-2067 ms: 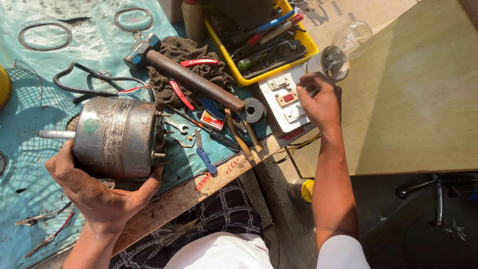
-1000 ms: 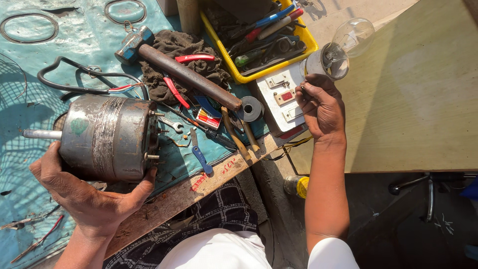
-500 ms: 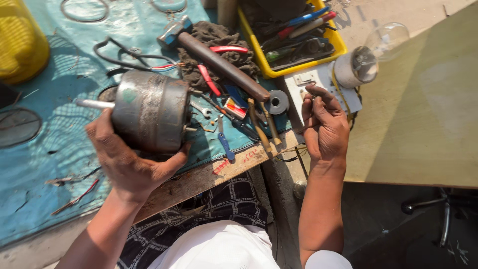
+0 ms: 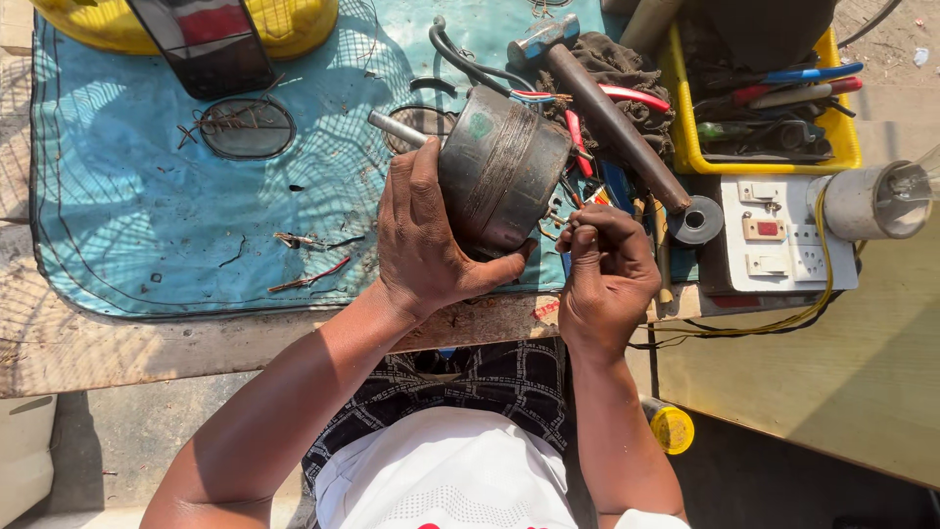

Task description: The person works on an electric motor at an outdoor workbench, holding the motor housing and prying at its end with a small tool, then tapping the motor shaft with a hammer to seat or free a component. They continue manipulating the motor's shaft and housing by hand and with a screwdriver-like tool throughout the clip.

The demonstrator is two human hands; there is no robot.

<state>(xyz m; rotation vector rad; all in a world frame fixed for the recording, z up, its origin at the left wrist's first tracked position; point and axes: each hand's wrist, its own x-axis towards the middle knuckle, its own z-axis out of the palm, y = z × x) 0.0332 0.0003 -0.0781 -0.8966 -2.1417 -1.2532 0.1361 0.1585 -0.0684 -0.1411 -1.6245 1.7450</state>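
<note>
My left hand (image 4: 423, 245) is wrapped around the grey cylindrical metal motor (image 4: 501, 168), thumb under, fingers curled on its side, held over the blue mat (image 4: 147, 196). My right hand (image 4: 605, 274) has its fingertips pinched at the motor's end (probably on a thin wire, too small to tell). Beyond: long wooden-handled hammer (image 4: 612, 118), white switchboard (image 4: 778, 235), yellow tool tray (image 4: 759, 157).

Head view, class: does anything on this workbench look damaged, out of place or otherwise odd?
Yes. Loose wire scraps lie scattered on the blue mat, which shows small dark holes or marks. The left hand holds the grey motor tilted, with its shaft pointing up-left. The hammer rests across a rag.
</note>
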